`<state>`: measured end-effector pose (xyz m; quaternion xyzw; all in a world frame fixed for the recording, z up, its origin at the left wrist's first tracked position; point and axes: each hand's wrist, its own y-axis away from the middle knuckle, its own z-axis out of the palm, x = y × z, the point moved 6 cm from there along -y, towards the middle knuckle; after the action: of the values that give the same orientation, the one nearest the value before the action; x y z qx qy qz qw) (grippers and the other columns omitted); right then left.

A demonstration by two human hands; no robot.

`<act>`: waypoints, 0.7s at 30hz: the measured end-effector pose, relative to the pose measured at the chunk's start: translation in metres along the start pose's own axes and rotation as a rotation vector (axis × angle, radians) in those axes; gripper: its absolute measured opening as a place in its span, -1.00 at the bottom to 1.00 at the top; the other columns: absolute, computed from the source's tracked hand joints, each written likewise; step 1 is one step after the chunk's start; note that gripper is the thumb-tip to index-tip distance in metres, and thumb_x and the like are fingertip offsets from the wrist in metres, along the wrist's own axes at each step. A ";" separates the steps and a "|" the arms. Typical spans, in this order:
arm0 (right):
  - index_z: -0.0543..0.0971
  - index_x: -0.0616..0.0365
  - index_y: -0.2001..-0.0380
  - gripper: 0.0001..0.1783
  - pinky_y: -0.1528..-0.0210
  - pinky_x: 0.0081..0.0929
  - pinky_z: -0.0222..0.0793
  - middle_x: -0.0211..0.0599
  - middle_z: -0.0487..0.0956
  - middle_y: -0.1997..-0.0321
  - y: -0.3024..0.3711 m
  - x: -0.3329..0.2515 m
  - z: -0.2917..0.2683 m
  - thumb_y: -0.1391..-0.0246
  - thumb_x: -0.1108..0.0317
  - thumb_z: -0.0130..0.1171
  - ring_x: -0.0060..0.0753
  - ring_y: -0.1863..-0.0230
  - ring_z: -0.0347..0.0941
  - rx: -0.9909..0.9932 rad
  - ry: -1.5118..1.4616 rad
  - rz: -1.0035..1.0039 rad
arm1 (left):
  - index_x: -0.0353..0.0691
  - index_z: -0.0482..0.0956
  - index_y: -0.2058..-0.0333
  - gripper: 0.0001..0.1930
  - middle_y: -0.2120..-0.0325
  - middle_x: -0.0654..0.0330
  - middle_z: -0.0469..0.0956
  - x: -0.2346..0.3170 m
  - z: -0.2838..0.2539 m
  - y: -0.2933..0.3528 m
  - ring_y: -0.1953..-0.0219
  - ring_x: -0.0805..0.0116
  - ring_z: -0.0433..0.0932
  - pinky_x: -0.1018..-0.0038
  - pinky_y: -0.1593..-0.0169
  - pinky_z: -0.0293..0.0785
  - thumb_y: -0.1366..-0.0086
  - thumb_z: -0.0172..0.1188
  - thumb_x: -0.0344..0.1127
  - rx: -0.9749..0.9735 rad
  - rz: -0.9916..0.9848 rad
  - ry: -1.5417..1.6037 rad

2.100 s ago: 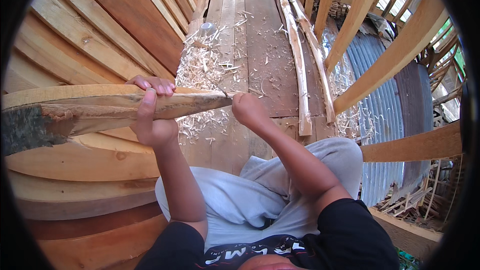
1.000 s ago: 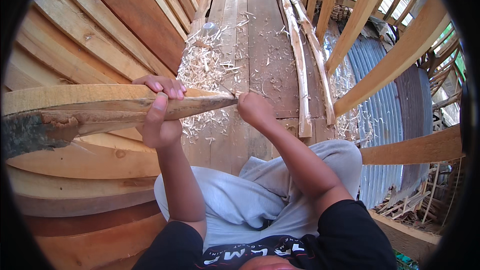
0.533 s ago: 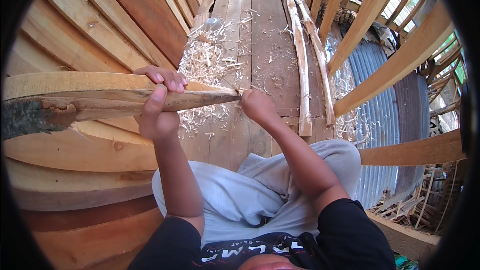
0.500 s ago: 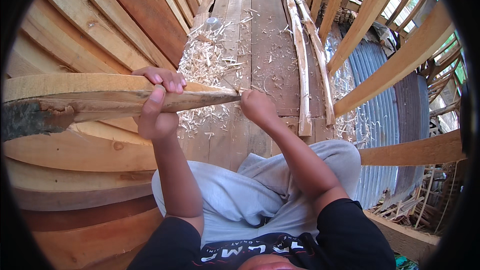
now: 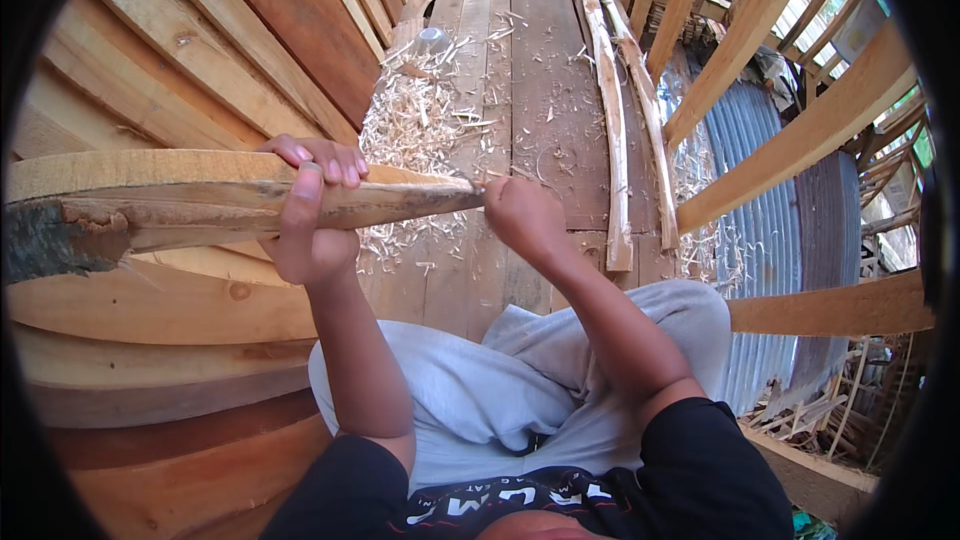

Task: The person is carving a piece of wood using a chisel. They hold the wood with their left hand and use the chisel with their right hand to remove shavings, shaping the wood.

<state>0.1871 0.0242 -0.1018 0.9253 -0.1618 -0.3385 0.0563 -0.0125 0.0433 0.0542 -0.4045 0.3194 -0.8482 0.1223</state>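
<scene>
A long piece of timber point(image 5: 210, 202) lies sideways across the view in front of me. Dark bark clings to its left end, and its right end tapers to a narrow tip. My left hand point(image 5: 315, 195) grips it near the middle, thumb on the near side and fingers over the top. At the tapered tip, my right hand point(image 5: 523, 216) is closed in a fist. A small dark, blade-like edge of what looks like a knife point(image 5: 474, 184) shows between fist and wood; the fist hides its handle.
Wood shavings point(image 5: 415, 125) are heaped on the plank floor point(image 5: 540, 70), with a small pale cup-like object point(image 5: 432, 40) behind them. Planks point(image 5: 150, 60) line the left. Two long wood strips point(image 5: 612, 140) lie at right, beside slanted wooden rails point(image 5: 800, 140) and corrugated metal sheeting point(image 5: 755, 210).
The view has shifted slightly. My right fist stays at the timber's tip, a little more to the right, and my left hand keeps its grip.
</scene>
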 end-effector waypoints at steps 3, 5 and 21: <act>0.62 0.30 0.40 -0.45 0.07 0.04 0.42 0.12 0.61 0.28 0.025 -0.028 -0.017 -0.22 0.11 -0.28 0.20 0.18 0.55 -0.034 -0.078 -0.047 | -0.30 0.35 0.23 -0.79 0.50 0.10 0.39 0.000 0.000 0.000 0.43 0.31 0.39 0.30 0.22 0.37 -0.15 0.08 -0.44 -0.013 -0.006 0.001; 0.62 0.33 0.47 -0.41 0.06 0.06 0.41 0.21 0.59 0.34 0.005 0.001 0.004 -0.21 0.09 -0.30 0.29 0.23 0.53 0.038 -0.167 0.020 | -0.29 0.35 0.23 -0.79 0.51 0.10 0.39 -0.001 0.003 0.000 0.43 0.32 0.39 0.30 0.22 0.37 -0.15 0.08 -0.43 -0.021 -0.015 -0.012; 0.62 0.20 0.70 -0.41 0.48 -0.03 0.48 0.00 0.55 0.68 -0.031 0.043 0.014 -0.17 0.07 -0.20 0.06 0.63 0.53 0.409 0.247 -0.195 | -0.27 0.36 0.28 -0.81 0.52 0.12 0.38 0.000 -0.015 -0.006 0.43 0.30 0.38 0.31 0.21 0.35 -0.15 0.11 -0.38 0.022 -0.045 -0.007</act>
<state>0.2171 0.0391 -0.1456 0.9630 -0.1289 -0.1868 -0.1453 -0.0234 0.0541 0.0508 -0.4132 0.3005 -0.8527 0.1086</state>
